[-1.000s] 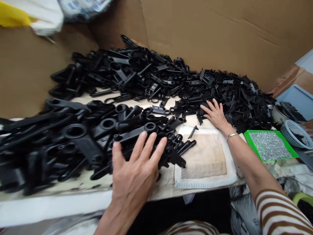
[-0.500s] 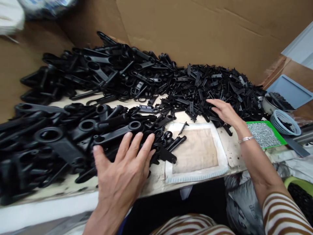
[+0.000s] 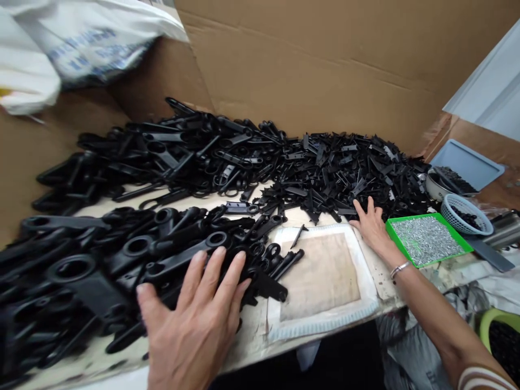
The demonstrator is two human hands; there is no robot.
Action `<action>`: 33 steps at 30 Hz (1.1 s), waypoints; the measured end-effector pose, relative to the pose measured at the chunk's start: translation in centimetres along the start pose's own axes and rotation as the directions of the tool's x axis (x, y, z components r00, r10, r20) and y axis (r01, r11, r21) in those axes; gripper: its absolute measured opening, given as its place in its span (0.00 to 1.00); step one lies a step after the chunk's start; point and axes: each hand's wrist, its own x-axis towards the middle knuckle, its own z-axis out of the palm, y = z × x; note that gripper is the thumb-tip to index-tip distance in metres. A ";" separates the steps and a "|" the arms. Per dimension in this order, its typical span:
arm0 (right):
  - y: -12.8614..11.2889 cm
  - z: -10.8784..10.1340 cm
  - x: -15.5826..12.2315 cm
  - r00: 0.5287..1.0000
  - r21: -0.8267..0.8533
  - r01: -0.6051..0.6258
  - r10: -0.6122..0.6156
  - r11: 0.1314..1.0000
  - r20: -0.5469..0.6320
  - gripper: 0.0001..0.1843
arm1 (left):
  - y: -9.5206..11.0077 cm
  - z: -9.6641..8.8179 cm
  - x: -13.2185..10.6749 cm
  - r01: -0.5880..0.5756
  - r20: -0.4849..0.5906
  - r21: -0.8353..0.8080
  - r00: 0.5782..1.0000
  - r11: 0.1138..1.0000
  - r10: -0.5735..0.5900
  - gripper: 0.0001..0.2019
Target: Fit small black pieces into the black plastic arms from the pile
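Fingers spread, my left hand (image 3: 199, 314) rests on the near heap of black plastic handle-like parts (image 3: 81, 271), many with a ring at one end. My right hand (image 3: 369, 227), with a bracelet at the wrist, is at the near edge of a pile of smaller black plastic pieces (image 3: 325, 168); its fingers are apart and I see nothing held. Between the hands lies a white-edged pad with a tan middle (image 3: 320, 276). One thin black piece (image 3: 299, 236) lies at the pad's upper left edge.
A green tray of small silver metal pieces (image 3: 433, 238) sits right of my right hand. Behind it are a blue basket (image 3: 467, 214), a bowl (image 3: 436, 187) and a blue bin (image 3: 467, 162). Cardboard (image 3: 304, 70) walls the back. More black parts (image 3: 162, 157) are heaped at the back left.
My right hand has drawn back from the small-piece pile toward the pad's upper right corner, fingers spreading. My left hand stays on the near heap. The view has tilted upward.
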 end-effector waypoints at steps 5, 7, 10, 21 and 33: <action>0.7 -0.1 4.0 0.997 -0.018 0.035 -0.036 0.999 -0.067 0.26 | 0.0 0.3 -0.1 0.035 -0.007 -0.007 0.999 0.999 -0.035 0.34; 1.0 -0.5 5.9 0.994 -0.015 0.048 -0.049 0.999 -0.093 0.23 | 0.0 0.4 -0.2 0.073 0.020 -0.013 0.997 0.997 -0.073 0.31; 1.2 -1.1 9.0 0.990 0.006 0.077 -0.076 0.997 -0.115 0.22 | -0.2 0.5 -0.4 0.100 0.043 -0.035 0.994 0.994 -0.098 0.27; 1.4 -2.9 17.9 0.985 0.134 0.099 -0.078 0.986 -0.154 0.18 | -0.3 0.1 -0.3 0.109 0.090 -0.025 0.990 0.994 -0.106 0.33; 3.2 -9.1 13.6 0.950 0.323 0.307 -0.268 0.895 -0.158 0.19 | 0.0 -0.5 0.9 0.098 0.060 0.020 0.993 0.995 -0.099 0.35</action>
